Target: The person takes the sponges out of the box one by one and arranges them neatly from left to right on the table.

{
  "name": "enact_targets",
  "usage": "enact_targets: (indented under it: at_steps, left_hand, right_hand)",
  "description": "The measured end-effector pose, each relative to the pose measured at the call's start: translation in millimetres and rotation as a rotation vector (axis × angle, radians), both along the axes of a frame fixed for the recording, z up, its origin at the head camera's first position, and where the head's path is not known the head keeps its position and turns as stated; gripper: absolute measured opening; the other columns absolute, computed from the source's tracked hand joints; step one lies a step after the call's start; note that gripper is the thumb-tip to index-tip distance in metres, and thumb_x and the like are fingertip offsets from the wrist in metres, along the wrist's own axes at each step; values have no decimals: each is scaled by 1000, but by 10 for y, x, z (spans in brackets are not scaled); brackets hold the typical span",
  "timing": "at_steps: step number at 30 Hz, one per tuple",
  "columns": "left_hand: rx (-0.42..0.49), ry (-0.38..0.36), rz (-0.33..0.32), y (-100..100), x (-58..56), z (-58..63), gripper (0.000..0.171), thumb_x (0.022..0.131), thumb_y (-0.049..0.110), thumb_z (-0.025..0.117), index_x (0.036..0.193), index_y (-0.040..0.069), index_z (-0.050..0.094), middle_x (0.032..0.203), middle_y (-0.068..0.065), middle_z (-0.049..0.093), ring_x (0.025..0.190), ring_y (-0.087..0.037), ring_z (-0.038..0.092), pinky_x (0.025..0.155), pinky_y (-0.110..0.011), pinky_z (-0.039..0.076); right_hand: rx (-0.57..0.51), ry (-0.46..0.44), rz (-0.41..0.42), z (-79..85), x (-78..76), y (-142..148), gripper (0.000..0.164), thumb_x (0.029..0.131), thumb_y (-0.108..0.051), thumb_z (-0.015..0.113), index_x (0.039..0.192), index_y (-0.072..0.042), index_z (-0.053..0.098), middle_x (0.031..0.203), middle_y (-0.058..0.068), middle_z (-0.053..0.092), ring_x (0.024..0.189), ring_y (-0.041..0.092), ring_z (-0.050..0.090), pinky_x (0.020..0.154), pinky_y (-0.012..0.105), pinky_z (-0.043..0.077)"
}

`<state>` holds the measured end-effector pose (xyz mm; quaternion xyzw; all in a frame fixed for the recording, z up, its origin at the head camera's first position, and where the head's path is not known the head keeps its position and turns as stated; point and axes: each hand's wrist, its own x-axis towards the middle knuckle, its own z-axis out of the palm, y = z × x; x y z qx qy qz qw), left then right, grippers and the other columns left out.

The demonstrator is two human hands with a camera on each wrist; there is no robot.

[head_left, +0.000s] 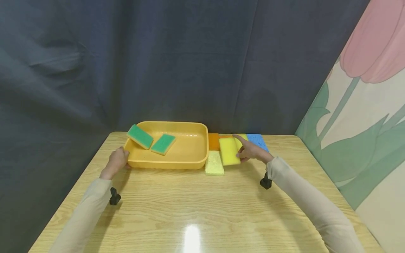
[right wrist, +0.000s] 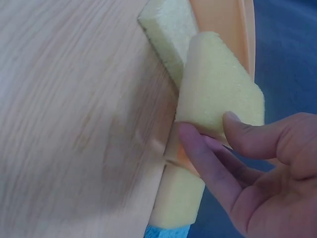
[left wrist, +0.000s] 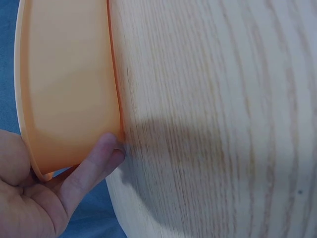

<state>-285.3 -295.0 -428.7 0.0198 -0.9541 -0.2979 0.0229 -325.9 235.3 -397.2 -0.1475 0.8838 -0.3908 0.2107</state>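
Note:
My left hand (head_left: 117,160) grips the left end of a yellow plastic tray (head_left: 186,147). In the left wrist view the thumb is at the rim and the fingers press the tray's outer side. Two green-topped sponges are in the tray; one sponge (head_left: 163,144) lies on its floor, the other sponge (head_left: 140,136) leans over the left rim. To the right of the tray, my right hand (head_left: 252,151) pinches a yellow sponge (head_left: 229,151) by its edge, thumb on one face and fingers on the other. This sponge overlaps its neighbours in the head view.
Beside the tray's right end lie a pale yellow sponge (head_left: 214,164), an orange sponge (head_left: 213,141), another yellow sponge (right wrist: 177,196) and a blue sponge (head_left: 257,141). A dark curtain (head_left: 190,63) hangs behind the wooden table (head_left: 190,200). A painted wall (head_left: 364,140) borders the right side.

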Motion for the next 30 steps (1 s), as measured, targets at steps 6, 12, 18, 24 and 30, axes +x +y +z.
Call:
enact_targets:
  at_steps: [6,12,18,24,30]
  left_hand:
    - [10,5,-12,-11,51,32,32,99,7,31,98,-20,47,80,-29,55,63,-32,61,57,-37,53]
    - [-6,14,-20,-29,38,11,33,98,8,31,98,-21,47,79,-30,54,66,-37,61,60,-42,52]
    - [-9,15,-24,-6,6,-29,33,97,8,31,98,-21,48,81,-32,55,71,-42,61,67,-49,52]
    - [-15,4,-21,-14,4,-34,33,98,8,31,99,-21,48,81,-31,56,70,-41,62,67,-48,52]
    - [-38,18,-22,-26,-6,-21,33,97,8,31,97,-20,48,81,-32,56,74,-45,61,72,-54,51]
  right_hand:
    - [29,-55,4,-28,58,85,88,95,2,60,159,-13,2,108,25,58,84,30,68,75,44,57]
    - [61,-103,13,-14,126,128,86,94,3,61,158,-9,3,119,34,53,86,31,69,76,45,57]
    - [70,-181,6,-77,172,173,86,94,5,60,157,-8,3,118,34,54,82,30,70,78,45,57]
    - [111,-247,10,-149,205,151,86,94,3,62,158,-9,6,96,22,64,76,29,70,77,42,57]
    - [145,-228,-25,-170,220,112,83,95,1,61,158,-10,8,87,19,65,74,29,70,74,40,57]
